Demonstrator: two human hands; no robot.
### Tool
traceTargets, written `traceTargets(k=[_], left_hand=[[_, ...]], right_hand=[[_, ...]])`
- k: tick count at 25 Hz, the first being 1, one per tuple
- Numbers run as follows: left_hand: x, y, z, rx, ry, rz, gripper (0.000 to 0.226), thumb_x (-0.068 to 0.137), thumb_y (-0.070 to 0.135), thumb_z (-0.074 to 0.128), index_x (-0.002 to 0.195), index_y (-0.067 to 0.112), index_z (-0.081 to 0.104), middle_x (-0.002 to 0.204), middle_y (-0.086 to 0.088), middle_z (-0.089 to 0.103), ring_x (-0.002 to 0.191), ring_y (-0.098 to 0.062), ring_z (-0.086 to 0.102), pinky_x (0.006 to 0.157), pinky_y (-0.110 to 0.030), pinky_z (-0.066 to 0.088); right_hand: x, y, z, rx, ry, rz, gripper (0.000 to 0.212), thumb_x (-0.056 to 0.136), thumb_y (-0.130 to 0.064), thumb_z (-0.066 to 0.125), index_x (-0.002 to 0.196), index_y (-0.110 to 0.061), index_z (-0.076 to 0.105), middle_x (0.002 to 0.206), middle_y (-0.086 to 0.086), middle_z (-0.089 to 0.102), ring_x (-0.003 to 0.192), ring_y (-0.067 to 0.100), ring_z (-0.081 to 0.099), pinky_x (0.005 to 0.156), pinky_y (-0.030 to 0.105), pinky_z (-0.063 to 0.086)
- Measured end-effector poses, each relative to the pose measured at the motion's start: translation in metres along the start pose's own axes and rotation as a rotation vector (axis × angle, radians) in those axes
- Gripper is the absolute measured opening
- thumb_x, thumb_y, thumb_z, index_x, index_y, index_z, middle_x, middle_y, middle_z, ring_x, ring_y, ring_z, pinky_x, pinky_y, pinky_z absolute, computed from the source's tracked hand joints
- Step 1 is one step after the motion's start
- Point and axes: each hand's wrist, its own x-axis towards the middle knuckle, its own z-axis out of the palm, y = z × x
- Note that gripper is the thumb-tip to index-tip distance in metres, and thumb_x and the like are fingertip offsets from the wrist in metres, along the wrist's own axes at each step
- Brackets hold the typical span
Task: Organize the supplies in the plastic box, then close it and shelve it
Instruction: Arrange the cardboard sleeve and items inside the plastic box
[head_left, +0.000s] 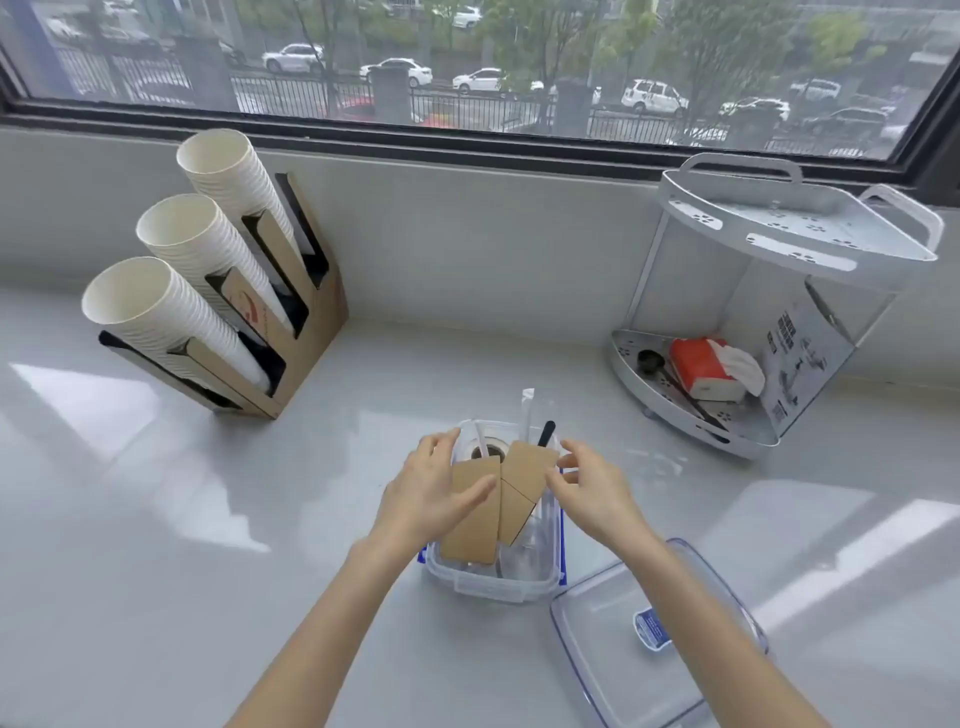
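Here, the clear plastic box (493, 579) sits open on the pale counter (182, 545), directly in front of you, with brown cardboard sleeves (496, 499) standing up out of it. Your left hand (431, 493) lies against the left sleeve, thumb across its face and fingers spread behind its upper edge (loose contact, not a closed fist). Your right hand (587, 493) pinches the upper right corner of the right sleeve between thumb and fingertips. Behind the sleeves, a wrapped white straw (527, 410) and a black stirrer (546, 434) stick up from the far end of the box, and a roll of tape (488, 449) shows near the rim. The box's lid (654, 639) lies flat on the counter just to the right and nearer you, blue label up. Far left stands a cardboard cup holder (291, 338) with three tilted stacks of white paper cups (156, 312). Far right, below the window (467, 67), a white two-tier corner rack (769, 291) holds a red tissue pack (701, 369) on its lower shelf.
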Motion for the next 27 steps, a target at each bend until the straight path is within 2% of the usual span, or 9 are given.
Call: traceTargets(k=[5, 9, 13, 14, 17, 21, 24, 25, 27], left_hand=[[0.002, -0.012, 0.02, -0.009, -0.122, -0.066, 0.059, 0.083, 0.045, 0.052, 0.134, 0.019, 0.036, 0.137, -0.001, 0.043, 0.121, -0.017, 0.047, 0.097, -0.037, 0.043], [0.005, -0.014, 0.035, 0.046, -0.192, -0.038, 0.065, 0.084, 0.044, 0.05, 0.137, 0.013, 0.029, 0.143, -0.003, 0.036, 0.129, -0.019, 0.036, 0.104, -0.034, 0.036], [0.005, -0.014, 0.044, 0.164, -0.189, 0.001, 0.068, 0.082, 0.049, 0.05, 0.136, 0.014, 0.03, 0.142, -0.002, 0.034, 0.129, -0.02, 0.033, 0.104, -0.031, 0.031], [0.005, -0.015, 0.045, 0.171, -0.19, 0.003, 0.068, 0.082, 0.049, 0.05, 0.137, 0.015, 0.029, 0.142, -0.001, 0.034, 0.129, -0.02, 0.032, 0.104, -0.031, 0.03], [0.007, -0.015, 0.046, 0.166, -0.192, 0.002, 0.063, 0.085, 0.044, 0.047, 0.137, 0.015, 0.029, 0.144, 0.0, 0.033, 0.13, -0.019, 0.031, 0.105, -0.031, 0.027], [0.007, -0.014, 0.046, 0.111, -0.14, -0.026, 0.051, 0.087, 0.031, 0.042, 0.134, 0.014, 0.036, 0.143, 0.001, 0.039, 0.127, -0.02, 0.038, 0.104, -0.031, 0.03], [0.003, -0.009, 0.043, 0.028, -0.029, -0.055, 0.037, 0.085, 0.016, 0.038, 0.12, 0.009, 0.049, 0.12, -0.006, 0.058, 0.107, -0.026, 0.053, 0.082, -0.031, 0.041], [0.001, -0.008, 0.041, -0.009, 0.018, -0.071, 0.031, 0.085, 0.013, 0.037, 0.111, 0.006, 0.053, 0.104, -0.011, 0.063, 0.096, -0.031, 0.055, 0.07, -0.031, 0.039], [-0.001, -0.007, 0.038, -0.073, 0.083, -0.104, 0.022, 0.085, 0.009, 0.036, 0.095, 0.005, 0.055, 0.074, -0.014, 0.058, 0.078, -0.038, 0.05, 0.061, -0.033, 0.033]], right_hand=[[0.006, 0.009, 0.012, -0.024, -0.058, 0.075, 0.046, 0.091, -0.02, 0.045, 0.134, -0.005, 0.04, 0.129, 0.012, 0.055, 0.113, 0.027, 0.055, 0.09, 0.03, 0.041], [0.009, 0.01, 0.017, 0.083, -0.103, 0.133, 0.044, 0.09, -0.017, 0.045, 0.133, -0.007, 0.04, 0.122, 0.012, 0.061, 0.113, 0.025, 0.055, 0.081, 0.024, 0.038], [0.011, 0.011, 0.025, 0.178, -0.123, 0.167, 0.04, 0.088, -0.013, 0.047, 0.128, -0.007, 0.044, 0.103, 0.011, 0.066, 0.086, 0.018, 0.056, 0.063, 0.01, 0.043], [0.012, 0.011, 0.027, 0.191, -0.116, 0.17, 0.04, 0.088, -0.013, 0.048, 0.128, -0.008, 0.044, 0.097, 0.01, 0.066, 0.084, 0.017, 0.055, 0.066, 0.013, 0.047], [0.015, 0.011, 0.032, 0.227, -0.085, 0.182, 0.04, 0.086, -0.012, 0.05, 0.125, -0.011, 0.046, 0.078, -0.001, 0.06, 0.089, 0.02, 0.059, 0.087, 0.038, 0.054], [0.015, 0.011, 0.037, 0.256, -0.096, 0.183, 0.038, 0.085, -0.011, 0.051, 0.123, -0.011, 0.047, 0.075, -0.001, 0.057, 0.076, 0.021, 0.06, 0.08, 0.036, 0.055], [0.013, 0.012, 0.038, 0.293, -0.091, 0.184, 0.042, 0.085, -0.01, 0.052, 0.126, -0.013, 0.044, 0.078, 0.002, 0.057, 0.059, 0.015, 0.057, 0.061, 0.021, 0.053], [0.012, 0.012, 0.037, 0.299, -0.086, 0.182, 0.043, 0.085, -0.01, 0.052, 0.127, -0.013, 0.043, 0.08, 0.002, 0.058, 0.056, 0.014, 0.057, 0.055, 0.016, 0.049], [0.011, 0.012, 0.034, 0.317, -0.083, 0.179, 0.043, 0.086, -0.009, 0.052, 0.128, -0.014, 0.043, 0.084, 0.005, 0.059, 0.056, 0.012, 0.056, 0.048, 0.011, 0.046]])
